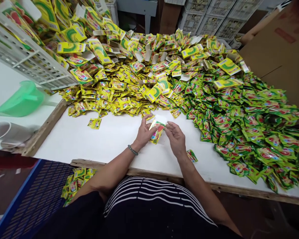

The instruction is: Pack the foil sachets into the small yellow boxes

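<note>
Above the white table [89,146], my left hand [144,133] is closed on a small yellow and green box [157,128] with a white flap standing up at its far end. The fingertips of my right hand [174,136] are bent together at the box's right edge; whether they pinch a flap or a packet is too small to tell. One green packet [191,156] lies beside my right wrist. A lone yellow packet [94,123] rests on the table to the left. Beyond my hands is a pile of yellow packets [119,99], and a pile of green packets [254,132] spreads to the right.
Yellow boxes [99,51] are heaped along the back. At left are a white crate [37,63], a green scoop [27,101] and a white mug [8,134]. A blue basket [32,196] stands below the wooden edge. Cardboard [276,49] and a person's arm [260,25] are at right.
</note>
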Available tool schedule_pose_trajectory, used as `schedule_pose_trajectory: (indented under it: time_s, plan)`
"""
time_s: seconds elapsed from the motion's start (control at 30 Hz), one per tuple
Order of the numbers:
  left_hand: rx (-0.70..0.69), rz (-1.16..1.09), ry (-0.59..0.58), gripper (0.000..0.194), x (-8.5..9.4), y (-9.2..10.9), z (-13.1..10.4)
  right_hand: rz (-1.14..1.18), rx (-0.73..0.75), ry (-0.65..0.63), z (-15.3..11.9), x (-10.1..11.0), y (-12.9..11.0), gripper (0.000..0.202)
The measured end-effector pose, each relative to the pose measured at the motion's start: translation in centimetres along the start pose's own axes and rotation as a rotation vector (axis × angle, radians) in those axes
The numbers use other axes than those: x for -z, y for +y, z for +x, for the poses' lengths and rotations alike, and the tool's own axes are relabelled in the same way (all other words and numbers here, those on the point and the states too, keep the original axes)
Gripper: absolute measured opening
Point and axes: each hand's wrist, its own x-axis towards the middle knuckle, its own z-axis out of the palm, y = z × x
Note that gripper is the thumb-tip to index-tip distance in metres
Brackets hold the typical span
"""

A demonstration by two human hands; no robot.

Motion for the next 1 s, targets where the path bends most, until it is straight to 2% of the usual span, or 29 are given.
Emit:
schedule_pose_trajectory:
  time_s: [0.17,0.27,0.33,0.43,0.5,0.63,0.83,1.0]
  plan:
    - [0.033,0.102,-0.127,0.052,0.2,0.1,-0.3,-0.119,-0.038,-0.166,0.8,0.7,0.0,0.03]
    - [0.07,0.123,-0.173,0.05,0.2,0.1,-0.2,-0.138,-0.063,-0.149,1.1,1.3,-0.1,0.035]
    - [0.09,0.102,-0.165,0.053,0.2,0.0,-0.1,-0.178,-0.049,-0.125,1.2,1.5,-0.5,0.041]
    - [0.104,0.073,-0.075,0.062,0.2,0.0,-0.1,-0.245,0.023,-0.137,1.1,1.3,-1.2,0.032]
    - [0.098,0.099,-0.046,0.061,0.3,0.0,-0.1,-0.199,0.022,-0.155,1.1,1.2,-1.5,0.03]
    - [0.056,0.173,-0.055,0.051,0.3,-0.1,-0.2,-0.131,-0.076,-0.139,1.3,1.0,-1.3,0.031]
    - [0.051,0.159,-0.116,0.06,0.3,-0.1,-0.2,0.096,-0.248,-0.074,1.8,1.7,-1.1,0.027]
    - [-0.005,0.15,-0.152,0.061,0.3,-0.2,-0.2,0.059,-0.197,-0.209,1.7,2.9,-1.0,0.024]
